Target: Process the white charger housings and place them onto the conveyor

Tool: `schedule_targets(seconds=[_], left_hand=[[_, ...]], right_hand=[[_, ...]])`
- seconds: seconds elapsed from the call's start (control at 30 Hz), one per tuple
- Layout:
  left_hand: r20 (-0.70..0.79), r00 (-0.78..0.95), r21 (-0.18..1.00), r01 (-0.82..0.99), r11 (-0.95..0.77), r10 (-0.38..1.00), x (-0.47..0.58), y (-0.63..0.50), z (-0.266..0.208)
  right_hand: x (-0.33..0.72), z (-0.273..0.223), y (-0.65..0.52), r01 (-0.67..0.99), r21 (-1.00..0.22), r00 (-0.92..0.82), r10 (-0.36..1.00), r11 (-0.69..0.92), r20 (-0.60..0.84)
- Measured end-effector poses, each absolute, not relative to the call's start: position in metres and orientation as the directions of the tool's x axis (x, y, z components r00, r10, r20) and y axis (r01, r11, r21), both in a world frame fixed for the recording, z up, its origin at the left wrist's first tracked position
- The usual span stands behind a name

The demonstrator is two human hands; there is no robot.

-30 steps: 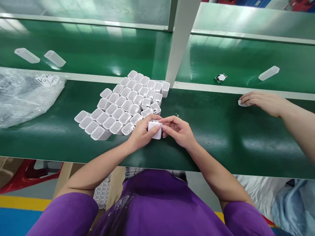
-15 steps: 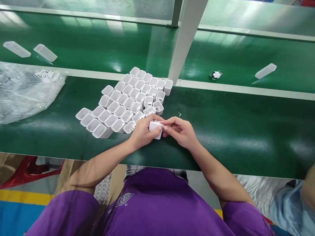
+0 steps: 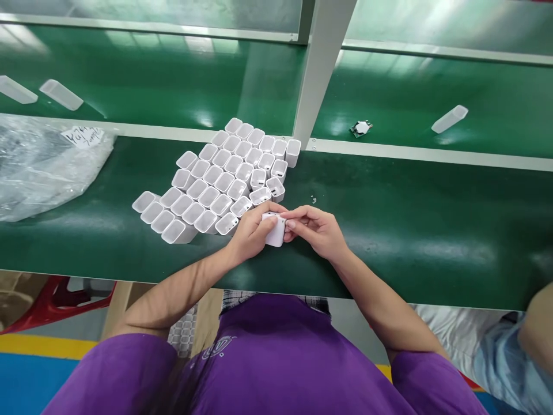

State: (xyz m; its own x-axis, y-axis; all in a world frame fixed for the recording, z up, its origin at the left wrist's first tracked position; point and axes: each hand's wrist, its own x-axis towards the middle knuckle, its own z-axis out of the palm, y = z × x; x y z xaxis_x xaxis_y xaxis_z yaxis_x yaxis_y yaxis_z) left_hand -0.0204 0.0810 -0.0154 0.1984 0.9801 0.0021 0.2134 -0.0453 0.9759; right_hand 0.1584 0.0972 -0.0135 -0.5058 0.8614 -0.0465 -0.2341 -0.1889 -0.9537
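My left hand (image 3: 253, 231) is closed round a small white plastic charger shell (image 3: 275, 235), thumb on its face and fingers behind it. Small dark openings show along its upper edge. At the shell's upper right corner, my right hand (image 3: 317, 230) has thumb and index finger pinched together, touching the shell. Whatever is between those fingertips is too small to make out. Just beyond my left hand stand several rows of white open-topped shells (image 3: 215, 174), packed side by side on the green work surface (image 3: 410, 230). A few of the nearer ones have dark port slots.
A clear plastic bag (image 3: 47, 167) with a handwritten label lies at the left. Behind a pale rail, a green belt carries loose white shells (image 3: 450, 119) and a small circuit board (image 3: 360, 128). A metal post (image 3: 322, 69) rises at the back. Another person's arm (image 3: 538, 323) shows at right.
The loose shells and the circuit board on the rear belt have shifted left. The held shell has tilted slightly, and my left thumb has moved up on it. My right hand stays at its corner.
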Motion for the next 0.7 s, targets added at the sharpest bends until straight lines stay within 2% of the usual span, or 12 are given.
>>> schedule_targets(seconds=[0.13,0.37,0.47,0.53,0.6,0.7], left_hand=[[-0.007,0.197,0.975,0.218,-0.036,0.98,-0.02,0.082,-0.016],[0.136,0.166,0.921,0.342,-0.187,0.977,-0.019,0.079,-0.015],[0.119,0.172,0.924,0.342,-0.173,0.978,-0.019,0.079,-0.015],[0.061,0.169,0.97,0.224,-0.099,0.984,-0.017,0.079,-0.015],[-0.02,0.153,1.0,0.007,0.019,0.988,-0.014,0.08,-0.016],[-0.135,0.151,0.953,-0.25,0.171,0.979,-0.007,0.079,-0.019]], right_hand=[[0.158,-0.012,0.097,-0.225,-0.958,-0.487,0.872,-0.179,-0.049],[0.16,-0.013,0.094,-0.132,-0.986,-0.489,0.872,-0.101,-0.024],[0.162,-0.016,0.094,-0.128,-0.991,-0.501,0.865,-0.039,0.031],[0.162,-0.018,0.093,-0.098,-0.991,-0.474,0.871,0.094,0.13],[0.162,-0.018,0.093,-0.014,-0.947,-0.452,0.843,0.321,0.292],[0.158,-0.017,0.091,0.222,-0.719,-0.472,0.718,0.659,0.513]])
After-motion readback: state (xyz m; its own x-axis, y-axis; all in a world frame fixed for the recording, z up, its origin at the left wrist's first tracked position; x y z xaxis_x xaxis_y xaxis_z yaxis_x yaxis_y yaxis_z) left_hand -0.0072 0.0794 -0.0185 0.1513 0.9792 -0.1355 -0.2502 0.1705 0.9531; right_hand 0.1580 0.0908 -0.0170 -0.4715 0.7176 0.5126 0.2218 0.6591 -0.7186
